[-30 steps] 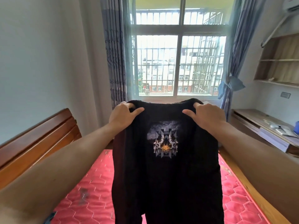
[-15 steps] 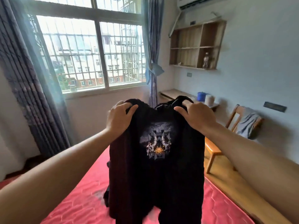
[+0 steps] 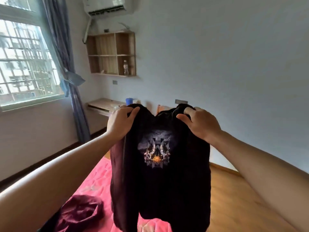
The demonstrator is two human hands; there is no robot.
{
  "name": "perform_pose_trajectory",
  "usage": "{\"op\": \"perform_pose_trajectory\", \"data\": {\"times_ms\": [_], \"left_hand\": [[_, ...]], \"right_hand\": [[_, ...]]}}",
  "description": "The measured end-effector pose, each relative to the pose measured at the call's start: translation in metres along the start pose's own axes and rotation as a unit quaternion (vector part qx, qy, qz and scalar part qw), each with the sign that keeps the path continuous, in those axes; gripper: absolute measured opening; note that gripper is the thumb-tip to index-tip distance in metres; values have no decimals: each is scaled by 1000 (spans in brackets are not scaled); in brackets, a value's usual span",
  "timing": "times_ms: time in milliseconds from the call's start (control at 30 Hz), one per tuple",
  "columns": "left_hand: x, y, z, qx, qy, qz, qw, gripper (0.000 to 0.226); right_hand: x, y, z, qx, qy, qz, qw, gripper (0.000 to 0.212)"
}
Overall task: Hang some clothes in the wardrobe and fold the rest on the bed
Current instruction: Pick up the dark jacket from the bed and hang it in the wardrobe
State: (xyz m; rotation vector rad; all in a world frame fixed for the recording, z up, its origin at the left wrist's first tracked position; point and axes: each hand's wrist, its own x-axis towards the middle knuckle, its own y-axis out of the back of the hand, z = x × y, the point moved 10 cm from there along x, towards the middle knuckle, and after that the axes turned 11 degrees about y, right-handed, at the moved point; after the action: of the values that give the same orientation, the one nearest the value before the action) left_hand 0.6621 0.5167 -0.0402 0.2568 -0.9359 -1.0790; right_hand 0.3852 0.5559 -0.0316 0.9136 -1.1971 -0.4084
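Observation:
A black T-shirt with a printed emblem on it hangs in the air in front of me, held up by its two shoulders. My left hand grips the left shoulder and my right hand grips the right shoulder, fingers curled over the cloth. The shirt dangles above the bed with its pink-red mattress. A crumpled dark red garment lies on the mattress at the lower left. No wardrobe is in view.
A wooden floor runs to the right of the bed. Against the far wall stand a desk with a blue container, a wall shelf and an air conditioner. The window and curtain are at left.
My view has swung to the right, from the window toward the far wall with the shelf. Both hands keep the same hold on the shirt's shoulders, now slightly farther apart.

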Motion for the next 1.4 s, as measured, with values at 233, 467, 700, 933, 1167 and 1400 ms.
{"op": "perform_pose_trajectory", "data": {"times_ms": [233,467,700,933,1167,1400], "left_hand": [[-31,-147,153,-52,-81,-119,988,58],[-98,-262,304,-108,-210,-219,947,62],[-187,-334,437,-226,-333,-312,861,59],[-284,-347,549,-328,-462,-389,727,57],[-394,-305,622,-401,-535,-430,607,63],[-494,-235,682,-451,-543,-482,518,64]], "right_hand": [[-119,63,137,-68,-118,-5,991,63],[-246,140,224,-145,-263,-25,954,58],[-361,214,255,-184,-394,20,900,72],[-443,286,219,-323,-506,-35,799,50],[-521,352,144,-400,-613,-18,681,62],[-578,435,60,-475,-670,-10,570,59]]}}
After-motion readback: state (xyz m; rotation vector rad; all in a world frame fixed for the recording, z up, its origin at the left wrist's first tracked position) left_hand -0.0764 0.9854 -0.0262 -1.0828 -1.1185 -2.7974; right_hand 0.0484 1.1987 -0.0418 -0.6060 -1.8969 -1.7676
